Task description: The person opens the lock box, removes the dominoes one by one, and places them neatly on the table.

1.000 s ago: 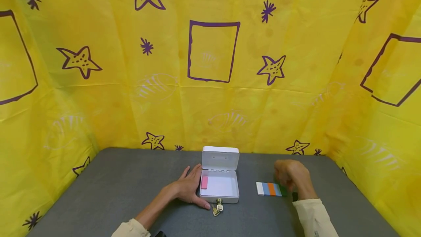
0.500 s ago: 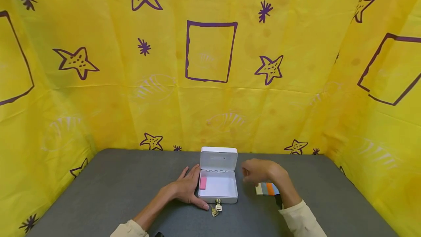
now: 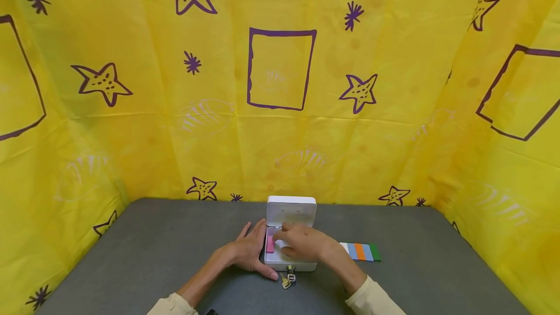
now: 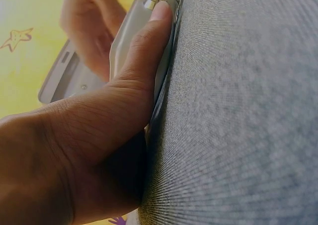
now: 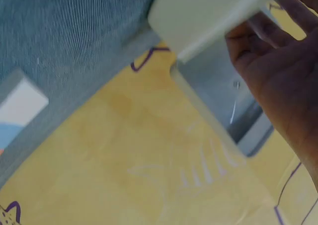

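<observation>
A small white cash box (image 3: pixel 290 267) stands with its lid (image 3: pixel 292 210) raised. My left hand (image 3: pixel 251 250) rests against its left side, fingers straight along the wall and thumb at the front; in the left wrist view the thumb (image 4: pixel 144 51) lies along the front wall. My right hand (image 3: pixel 304 243) reaches over the box from the right, its fingertips down at a pink block (image 3: pixel 270 245) by the inner left wall. I cannot tell whether its fingers pinch anything. In the right wrist view the right hand (image 5: pixel 283 71) overlaps the box, fingertips hidden behind the wall.
One key sits in the front lock (image 3: pixel 290 269), and another key (image 3: pixel 286 282) hangs beside it on the table. Right of the box lies a row of flat blocks (image 3: pixel 360 252) in white, blue, orange and green, partly behind the right forearm. A yellow patterned curtain (image 3: pixel 280 149) surrounds the grey table (image 3: pixel 197 237).
My right hand has moved left, from the green end of the block row to the inside of the box. My left hand has stayed at the box's left side.
</observation>
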### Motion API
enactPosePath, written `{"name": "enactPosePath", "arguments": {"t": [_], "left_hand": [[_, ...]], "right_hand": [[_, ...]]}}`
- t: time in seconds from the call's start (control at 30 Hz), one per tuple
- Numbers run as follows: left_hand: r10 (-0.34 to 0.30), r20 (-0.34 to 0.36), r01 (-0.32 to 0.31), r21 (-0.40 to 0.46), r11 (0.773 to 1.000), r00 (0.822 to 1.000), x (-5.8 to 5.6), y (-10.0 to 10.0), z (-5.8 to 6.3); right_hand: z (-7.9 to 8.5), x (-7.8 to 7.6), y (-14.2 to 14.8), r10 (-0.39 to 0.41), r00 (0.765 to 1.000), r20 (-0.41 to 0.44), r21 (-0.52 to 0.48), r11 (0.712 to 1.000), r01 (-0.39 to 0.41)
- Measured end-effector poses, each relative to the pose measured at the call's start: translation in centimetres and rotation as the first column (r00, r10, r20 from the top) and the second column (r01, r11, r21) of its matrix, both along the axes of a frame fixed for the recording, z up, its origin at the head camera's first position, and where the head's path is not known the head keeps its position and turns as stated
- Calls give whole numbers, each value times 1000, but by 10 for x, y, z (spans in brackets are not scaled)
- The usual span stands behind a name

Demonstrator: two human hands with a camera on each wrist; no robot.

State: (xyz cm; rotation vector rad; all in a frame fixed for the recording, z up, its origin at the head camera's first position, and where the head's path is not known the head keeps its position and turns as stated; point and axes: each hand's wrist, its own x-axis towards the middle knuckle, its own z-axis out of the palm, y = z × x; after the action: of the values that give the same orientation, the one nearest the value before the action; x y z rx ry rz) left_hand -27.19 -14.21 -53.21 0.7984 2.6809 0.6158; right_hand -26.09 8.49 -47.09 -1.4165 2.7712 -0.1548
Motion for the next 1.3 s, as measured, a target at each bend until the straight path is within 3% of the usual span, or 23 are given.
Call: {"name": "enactPosePath", "arguments": {"t": [0.17, 0.33, 0.67, 0.83, 1.07, 1.3], "left_hand": [[-1, 5, 1, 15, 1000, 1000, -2, -1, -4], [-1, -2, 1, 32, 1000, 1000, -4, -2, -9], [-11, 10, 10, 18, 1000, 1000, 1, -1, 3], [7, 25, -7, -14, 1000, 1000, 3, 2, 7], [13, 17, -12, -44, 999, 1000, 1, 3, 5], [9, 1, -9, -34, 999, 1000, 2, 4, 6]], "right_hand": [[-3, 4, -4, -28, 999, 26, 74, 997, 26], [-3, 2, -2, -56, 998, 6, 9, 998, 56], [-5, 7, -4, -236, 972, -3, 62, 970, 236], [-6, 8, -5, -271, 962, 8, 83, 959, 270], [-8, 6, -5, -248, 969, -13, 52, 967, 248], [-8, 0, -2, -126, 991, 43, -139, 982, 131]]}}
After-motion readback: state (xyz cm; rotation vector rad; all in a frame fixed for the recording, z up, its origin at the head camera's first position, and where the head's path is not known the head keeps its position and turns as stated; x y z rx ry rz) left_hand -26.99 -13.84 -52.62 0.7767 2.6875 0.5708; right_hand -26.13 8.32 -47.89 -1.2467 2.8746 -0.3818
